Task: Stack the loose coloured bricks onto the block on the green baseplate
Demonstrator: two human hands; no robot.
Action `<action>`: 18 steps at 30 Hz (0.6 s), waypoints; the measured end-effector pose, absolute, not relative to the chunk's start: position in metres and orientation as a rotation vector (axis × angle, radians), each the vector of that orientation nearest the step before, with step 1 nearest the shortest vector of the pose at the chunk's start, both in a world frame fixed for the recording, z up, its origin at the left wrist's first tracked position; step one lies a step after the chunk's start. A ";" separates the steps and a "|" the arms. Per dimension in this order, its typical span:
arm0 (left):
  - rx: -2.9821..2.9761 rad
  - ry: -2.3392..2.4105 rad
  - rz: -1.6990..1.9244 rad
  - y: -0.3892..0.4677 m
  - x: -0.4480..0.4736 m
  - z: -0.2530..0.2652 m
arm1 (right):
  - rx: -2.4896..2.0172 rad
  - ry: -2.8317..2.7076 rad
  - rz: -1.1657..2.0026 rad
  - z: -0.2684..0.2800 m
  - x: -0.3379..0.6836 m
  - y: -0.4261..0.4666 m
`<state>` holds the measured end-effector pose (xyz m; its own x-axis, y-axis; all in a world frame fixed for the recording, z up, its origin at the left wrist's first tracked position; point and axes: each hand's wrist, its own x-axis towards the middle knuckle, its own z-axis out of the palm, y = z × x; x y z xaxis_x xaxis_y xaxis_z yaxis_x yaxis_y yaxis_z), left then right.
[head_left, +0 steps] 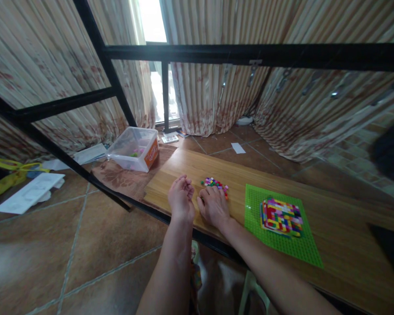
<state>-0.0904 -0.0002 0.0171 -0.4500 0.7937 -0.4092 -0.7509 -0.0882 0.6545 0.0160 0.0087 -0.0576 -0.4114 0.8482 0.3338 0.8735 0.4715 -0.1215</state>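
My left hand (181, 199) is turned palm up above the wooden table, its fingers curled inward into a cup. Whatever lies inside it, if anything, is hidden. Beside it, my right hand (213, 204) is palm down at the near side of a small pile of loose toy bricks (213, 181) in mixed colours. Its fingers are bent but apart, reaching to the bricks, and the tips are partly hidden. To the right, a green baseplate (254, 232) carries a built block of multicoloured bricks (280, 216), stacked in layers.
The wooden table (190, 162) has a black frame whose bar (216, 53) crosses ahead. A clear plastic box (128, 151) with a few pieces inside stands on a brown mat beyond the table's left end. A dark flat object (389, 245) lies at the right. Curtains hang behind.
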 end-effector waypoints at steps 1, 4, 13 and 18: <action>0.074 1.042 1.749 0.001 -0.089 0.014 | -1.474 -2.366 -0.096 -0.057 0.016 0.009; 0.135 1.142 1.668 0.002 -0.082 0.003 | -1.523 -2.337 -0.085 -0.058 0.016 0.009; 0.248 1.243 1.541 0.002 -0.072 -0.011 | -1.522 -2.365 -0.028 -0.059 0.016 0.011; 0.266 1.270 1.536 0.002 -0.075 -0.012 | -1.529 -2.389 -0.015 -0.057 0.016 0.010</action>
<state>-0.0748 0.0022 -0.0121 -0.4005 0.8103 -0.4277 -0.5723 0.1432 0.8074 0.0162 0.0098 -0.0575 -0.3859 0.8856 0.2583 0.8887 0.4320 -0.1534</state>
